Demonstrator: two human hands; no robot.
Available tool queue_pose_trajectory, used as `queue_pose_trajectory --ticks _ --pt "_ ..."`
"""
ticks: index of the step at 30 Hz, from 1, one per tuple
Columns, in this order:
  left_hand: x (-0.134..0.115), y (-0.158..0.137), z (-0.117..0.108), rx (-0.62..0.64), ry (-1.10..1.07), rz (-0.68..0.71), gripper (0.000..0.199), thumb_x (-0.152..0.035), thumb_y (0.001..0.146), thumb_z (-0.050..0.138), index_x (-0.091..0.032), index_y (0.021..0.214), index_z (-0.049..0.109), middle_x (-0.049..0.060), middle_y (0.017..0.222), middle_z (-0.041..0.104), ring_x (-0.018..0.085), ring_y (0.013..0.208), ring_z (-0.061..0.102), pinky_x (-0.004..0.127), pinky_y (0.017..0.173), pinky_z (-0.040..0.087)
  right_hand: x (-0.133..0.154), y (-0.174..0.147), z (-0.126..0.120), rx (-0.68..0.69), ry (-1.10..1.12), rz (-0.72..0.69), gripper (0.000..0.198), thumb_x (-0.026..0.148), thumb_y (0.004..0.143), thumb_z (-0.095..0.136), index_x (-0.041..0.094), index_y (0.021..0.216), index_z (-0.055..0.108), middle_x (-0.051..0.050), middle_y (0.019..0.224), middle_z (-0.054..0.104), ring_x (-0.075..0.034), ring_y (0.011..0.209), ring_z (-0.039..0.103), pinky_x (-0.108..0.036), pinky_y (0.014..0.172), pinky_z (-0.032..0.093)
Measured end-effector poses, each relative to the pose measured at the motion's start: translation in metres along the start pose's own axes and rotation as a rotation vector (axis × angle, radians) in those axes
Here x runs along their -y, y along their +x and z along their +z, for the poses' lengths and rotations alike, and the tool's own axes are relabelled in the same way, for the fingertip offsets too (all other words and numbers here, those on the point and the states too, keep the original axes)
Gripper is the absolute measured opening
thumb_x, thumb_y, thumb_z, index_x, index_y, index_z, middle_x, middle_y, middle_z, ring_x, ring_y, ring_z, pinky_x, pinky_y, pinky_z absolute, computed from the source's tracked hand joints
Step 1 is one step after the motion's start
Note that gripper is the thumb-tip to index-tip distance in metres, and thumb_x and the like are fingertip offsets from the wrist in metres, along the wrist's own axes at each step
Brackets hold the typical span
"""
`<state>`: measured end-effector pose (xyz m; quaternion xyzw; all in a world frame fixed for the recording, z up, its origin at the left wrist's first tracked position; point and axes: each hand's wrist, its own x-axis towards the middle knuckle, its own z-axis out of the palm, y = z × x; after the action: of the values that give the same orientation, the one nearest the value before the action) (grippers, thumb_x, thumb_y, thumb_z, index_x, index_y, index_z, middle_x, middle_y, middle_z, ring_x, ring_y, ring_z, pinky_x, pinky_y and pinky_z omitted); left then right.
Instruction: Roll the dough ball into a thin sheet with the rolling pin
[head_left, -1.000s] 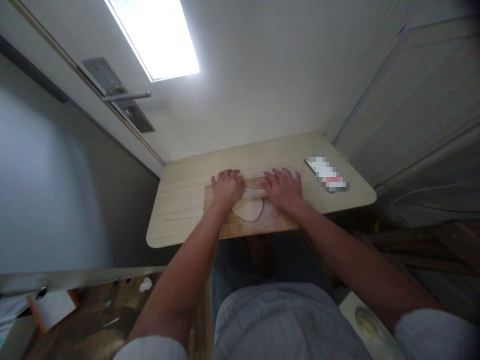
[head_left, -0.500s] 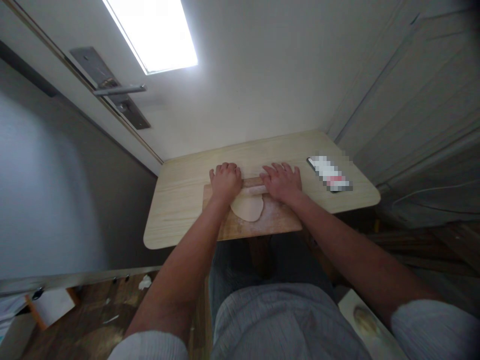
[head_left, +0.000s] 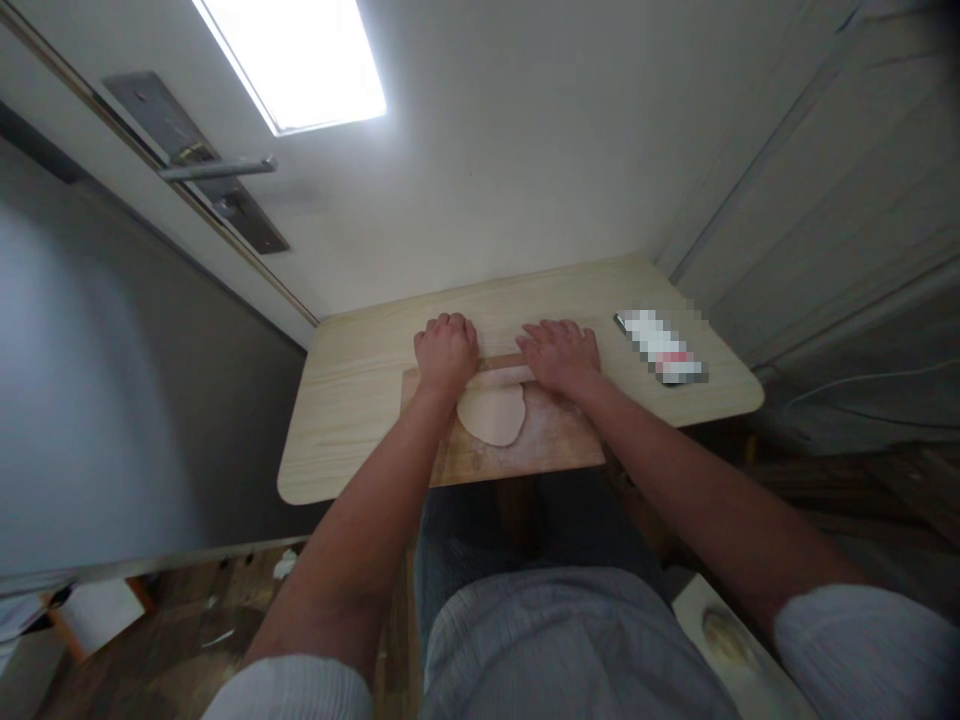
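On the left, our left hand (head_left: 447,352) bends its fingers over one end of the rolling pin (head_left: 502,375), but we cannot tell if it grips. Between our hands and nearer to us, the flat dough (head_left: 493,415) lies on the wooden board (head_left: 559,448), its far edge at the pin. Our right hand (head_left: 559,353) covers the other end with straighter fingers, its grip also hidden, and the phone (head_left: 658,345) lies farther right.

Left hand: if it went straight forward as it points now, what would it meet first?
The left hand would probably meet the door by the far edge of the table; depth is unclear.
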<state>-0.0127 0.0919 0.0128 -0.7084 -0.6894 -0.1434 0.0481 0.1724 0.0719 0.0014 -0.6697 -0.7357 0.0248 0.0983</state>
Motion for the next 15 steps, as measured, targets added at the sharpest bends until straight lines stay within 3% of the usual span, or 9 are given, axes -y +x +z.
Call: queue_pose_trajectory --ticks 15 --pt "0.001 0.012 0.002 0.027 -0.018 0.011 0.042 -0.034 0.102 0.025 -0.017 0.111 0.063 0.015 0.113 0.064 0.029 0.113 0.055 0.042 0.093 0.040 0.000 0.012 -0.002 0.013 -0.003 -0.018 0.054 0.050 0.101 0.024 0.025 0.136 0.057 -0.012 0.140 0.057 -0.035 0.126 0.046 -0.057 0.103 0.031"
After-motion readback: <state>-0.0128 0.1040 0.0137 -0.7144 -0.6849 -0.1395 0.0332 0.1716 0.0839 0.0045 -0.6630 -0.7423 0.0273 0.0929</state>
